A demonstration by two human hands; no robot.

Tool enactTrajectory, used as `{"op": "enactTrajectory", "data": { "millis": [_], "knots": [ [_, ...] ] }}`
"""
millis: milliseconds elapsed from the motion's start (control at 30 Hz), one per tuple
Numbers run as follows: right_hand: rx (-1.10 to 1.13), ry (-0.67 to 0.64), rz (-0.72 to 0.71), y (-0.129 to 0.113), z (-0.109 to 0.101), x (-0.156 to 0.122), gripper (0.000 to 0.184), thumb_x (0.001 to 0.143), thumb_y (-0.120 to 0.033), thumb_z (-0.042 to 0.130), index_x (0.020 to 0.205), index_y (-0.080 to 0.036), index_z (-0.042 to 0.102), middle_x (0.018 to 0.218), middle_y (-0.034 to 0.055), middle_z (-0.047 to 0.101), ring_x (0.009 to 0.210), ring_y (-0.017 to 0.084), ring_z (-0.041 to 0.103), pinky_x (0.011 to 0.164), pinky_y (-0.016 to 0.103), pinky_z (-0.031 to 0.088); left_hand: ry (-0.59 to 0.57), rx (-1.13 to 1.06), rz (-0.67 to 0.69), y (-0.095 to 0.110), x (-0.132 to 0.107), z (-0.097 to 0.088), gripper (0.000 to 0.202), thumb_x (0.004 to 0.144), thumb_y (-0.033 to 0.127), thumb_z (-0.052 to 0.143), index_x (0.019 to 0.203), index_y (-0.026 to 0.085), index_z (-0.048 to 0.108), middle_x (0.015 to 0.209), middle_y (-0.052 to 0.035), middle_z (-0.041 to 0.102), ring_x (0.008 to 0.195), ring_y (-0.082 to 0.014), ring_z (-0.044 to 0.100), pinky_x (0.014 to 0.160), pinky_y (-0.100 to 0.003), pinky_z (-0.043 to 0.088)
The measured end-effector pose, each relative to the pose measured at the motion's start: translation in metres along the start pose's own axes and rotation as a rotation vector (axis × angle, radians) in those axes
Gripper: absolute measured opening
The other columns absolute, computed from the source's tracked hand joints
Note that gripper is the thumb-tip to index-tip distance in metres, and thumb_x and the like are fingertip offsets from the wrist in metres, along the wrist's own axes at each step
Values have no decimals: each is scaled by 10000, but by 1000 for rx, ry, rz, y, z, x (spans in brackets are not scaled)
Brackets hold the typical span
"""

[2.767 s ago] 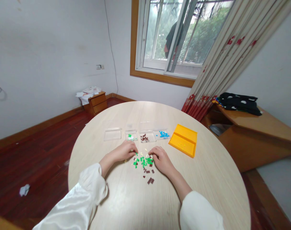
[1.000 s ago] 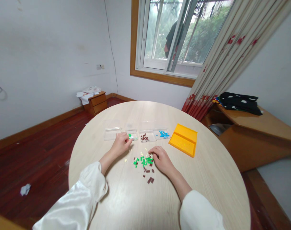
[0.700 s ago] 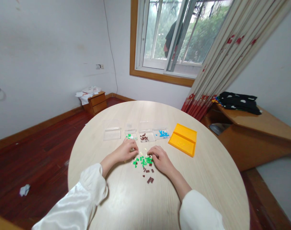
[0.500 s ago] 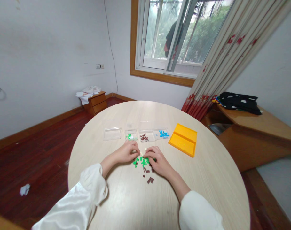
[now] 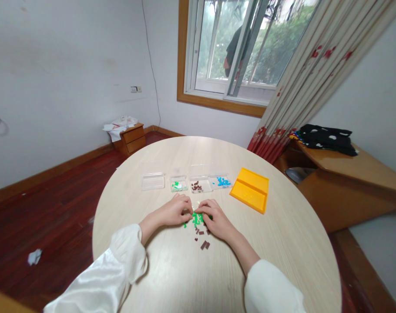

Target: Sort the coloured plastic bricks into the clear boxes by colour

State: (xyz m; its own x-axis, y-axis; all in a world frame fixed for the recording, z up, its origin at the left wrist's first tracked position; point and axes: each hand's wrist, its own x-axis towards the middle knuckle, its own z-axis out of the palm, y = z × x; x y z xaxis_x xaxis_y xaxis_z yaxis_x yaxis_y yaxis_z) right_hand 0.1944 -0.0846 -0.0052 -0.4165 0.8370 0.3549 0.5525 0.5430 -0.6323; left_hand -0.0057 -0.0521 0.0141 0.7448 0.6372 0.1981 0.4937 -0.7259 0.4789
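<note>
**No writing can be read**

No text, label, brand, number or sign is legible anywhere in the view. The loose papers (image 5: 119,123) on the small cabinet (image 5: 133,140), beyond the round table (image 5: 283,243) to its left, are too far off and too blurred to show whether they bear any print. On the table, the yellow box (image 5: 250,195) at the far right and the clear boxes (image 5: 152,181) beside it show no readable marking. The small bricks (image 5: 195,220) near the table's middle are too tiny to show any stamp.
</note>
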Motion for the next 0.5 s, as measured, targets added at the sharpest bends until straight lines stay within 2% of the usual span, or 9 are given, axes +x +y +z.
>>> {"op": "enactTrajectory", "data": {
  "millis": [200, 500],
  "knots": [
    [-3, 0, -3, 1, 1, 1, 378, 764, -7, 471, 938, -259, 693, 937, 45, 581, 941, 186, 500, 866, 388, 420, 22, -1, -9, 1, 2, 2, 72, 777, 227, 612, 821, 183, 651, 830, -22, 599, 840, -175, 533, 796, -306, 351],
    [16, 1, 26, 1, 1, 2, 355, 763, -13, 484, 908, -254, 702, 932, 43, 589, 932, 184, 504, 866, 388, 416, 73, 33, -56, 1, 6, 9, 75, 786, 194, 580, 756, 169, 644, 766, -25, 599, 785, -169, 542, 754, -301, 362]
  ]
}}
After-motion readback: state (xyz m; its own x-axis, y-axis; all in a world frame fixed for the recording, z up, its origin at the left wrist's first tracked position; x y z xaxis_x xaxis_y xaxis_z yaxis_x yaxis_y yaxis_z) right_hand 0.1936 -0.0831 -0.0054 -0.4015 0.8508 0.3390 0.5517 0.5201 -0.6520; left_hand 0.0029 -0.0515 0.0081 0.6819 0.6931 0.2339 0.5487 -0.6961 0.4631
